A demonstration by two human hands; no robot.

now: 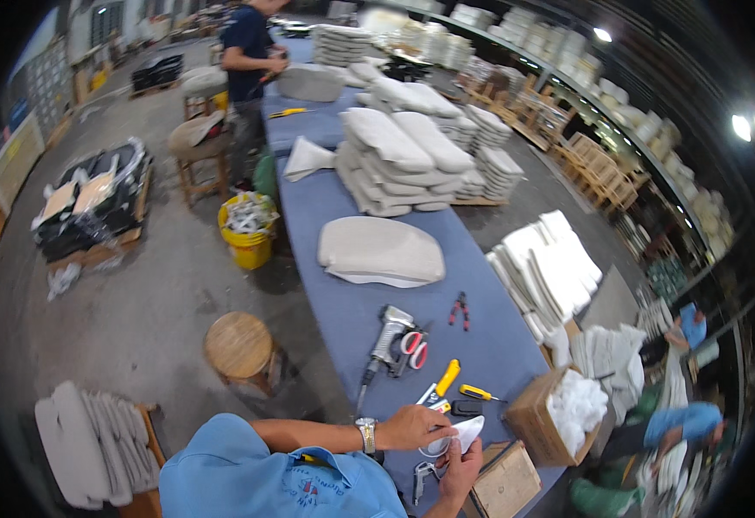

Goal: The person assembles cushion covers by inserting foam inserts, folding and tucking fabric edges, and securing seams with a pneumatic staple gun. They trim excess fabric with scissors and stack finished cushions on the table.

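Item in hand: one small white pointed piece of soft-looking sheet material (468, 429), held up between the two hands over the near end of the blue-covered worktop (481, 298). Folded or cone-like in outline, smooth, pale, tip pointing away from the left hand; exact material cannot be told.

Left hand (421, 426): fingers drawn together at the near edge of the piece; whether they pinch it or only touch it cannot be told. Right hand (460, 470): closed on its lower edge, thumb up.

Stage, as judged: handling under way; piece in hand, not set down. Whether it is fully shaped cannot be told. One large beige oblong padded cushion (382, 249), well beyond the left hand, lies with neither hand on it; a paler underside shows along its near edge.

Beyond the left hand: silver metal gun-shaped tool (389, 335); red-and-white-handled scissors (414, 347); red-and-black-handled pliers (459, 311), farther off; yellow-handled cutter (448, 377), near.

Beyond the right hand: yellow-and-black screwdriver (478, 393).

Right of the right hand: brown flat board-like block (507, 485), just beside; open brown cardboard box (535, 420) of white fluffy filling (578, 409), farther out.
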